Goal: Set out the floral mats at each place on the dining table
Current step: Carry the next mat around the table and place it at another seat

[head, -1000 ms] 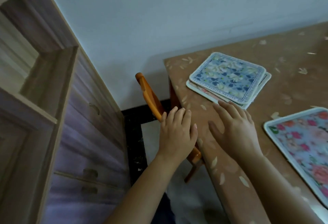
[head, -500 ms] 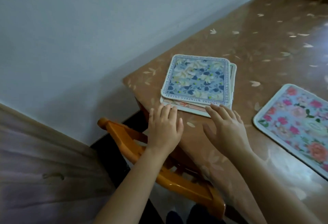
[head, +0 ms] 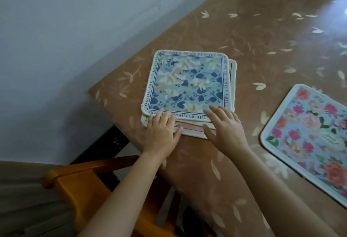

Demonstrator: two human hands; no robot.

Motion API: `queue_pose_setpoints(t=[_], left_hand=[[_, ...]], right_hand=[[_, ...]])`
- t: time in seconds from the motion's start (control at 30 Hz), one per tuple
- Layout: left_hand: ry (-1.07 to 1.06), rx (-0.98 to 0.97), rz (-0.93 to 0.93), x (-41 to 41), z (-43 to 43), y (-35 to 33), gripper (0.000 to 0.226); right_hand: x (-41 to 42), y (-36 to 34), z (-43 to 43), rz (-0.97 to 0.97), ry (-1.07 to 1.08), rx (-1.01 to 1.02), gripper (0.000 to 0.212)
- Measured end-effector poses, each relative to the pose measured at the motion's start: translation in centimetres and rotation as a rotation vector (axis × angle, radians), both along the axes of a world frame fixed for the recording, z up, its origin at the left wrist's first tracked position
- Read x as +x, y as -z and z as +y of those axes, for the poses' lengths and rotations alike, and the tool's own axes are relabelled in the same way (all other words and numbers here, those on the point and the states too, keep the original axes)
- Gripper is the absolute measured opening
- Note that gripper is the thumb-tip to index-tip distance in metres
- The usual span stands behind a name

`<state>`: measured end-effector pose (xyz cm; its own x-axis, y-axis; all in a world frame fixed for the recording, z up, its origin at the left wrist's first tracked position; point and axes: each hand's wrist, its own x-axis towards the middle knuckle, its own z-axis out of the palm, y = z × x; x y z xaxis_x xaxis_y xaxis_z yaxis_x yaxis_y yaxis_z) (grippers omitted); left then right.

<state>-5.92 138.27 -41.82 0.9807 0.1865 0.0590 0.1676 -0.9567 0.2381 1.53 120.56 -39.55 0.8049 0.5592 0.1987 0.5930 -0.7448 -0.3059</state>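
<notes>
A stack of square floral mats lies near the table's corner; the top mat (head: 187,82) is blue with cream flowers and a lettered border, and pink-edged mats (head: 193,128) show under it. My left hand (head: 161,133) lies flat on the stack's near left edge, fingers straight. My right hand (head: 224,127) rests with spread fingers on the near right edge. A single pink rose mat (head: 308,135) lies flat on the table at the right, apart from both hands.
The brown table (head: 234,35) has a leaf-patterned glossy cover and meets a pale wall at its far left edge. An orange wooden chair (head: 82,182) stands below my left arm, tucked against the table's near side.
The view has swung toward the table. Both hands have reached forward from the table edge onto the near edge of the mat stack.
</notes>
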Motion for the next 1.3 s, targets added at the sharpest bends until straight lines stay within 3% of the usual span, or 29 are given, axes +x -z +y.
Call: queue_pose_setpoints(t=[0.23,0.6,0.83,1.07,1.3], left_hand=[[0.045,0.035,0.093,3.2,1.3,3.2,0.057],[0.047,-0.051,0.065,4.6,1.9,5.5,0.061],[0.037,-0.105,0.039,4.8,2.0,5.5,0.063],[0.000,-0.226,-0.063,5.4,1.8,5.0,0.050],[-0.015,-0.344,-0.211,5.4,1.1,3.7,0.026]], right_hand=[[3.5,3.5,1.3,0.043,-0.046,-0.020,0.038],[5.0,6.4,1.3,0.053,-0.078,0.031,0.048],[5.4,6.7,1.2,0.013,-0.145,0.134,0.038],[5.7,6.3,1.1,0.152,-0.079,0.262,0.036],[5.5,5.2,1.2,0.119,-0.074,0.301,0.030]])
